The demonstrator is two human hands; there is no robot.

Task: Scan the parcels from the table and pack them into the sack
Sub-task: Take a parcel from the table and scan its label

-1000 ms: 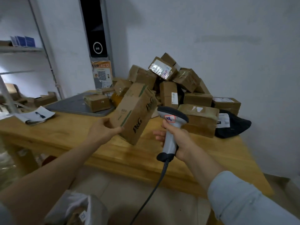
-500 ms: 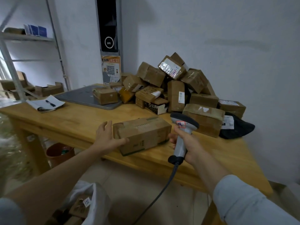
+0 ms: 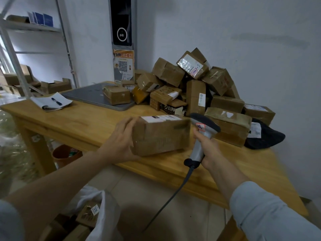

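Cardboard parcel (image 3: 160, 135), brown, white label on top, lying flat.

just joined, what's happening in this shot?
A person seems to be lining up a scan. The left hand grips one end of a brown cardboard parcel at the front edge of the light wooden table, white label facing up. The right hand holds a grey corded handheld scanner beside the parcel's other end. A heap of cardboard parcels waits at the back, and the white sack below already holds boxes.
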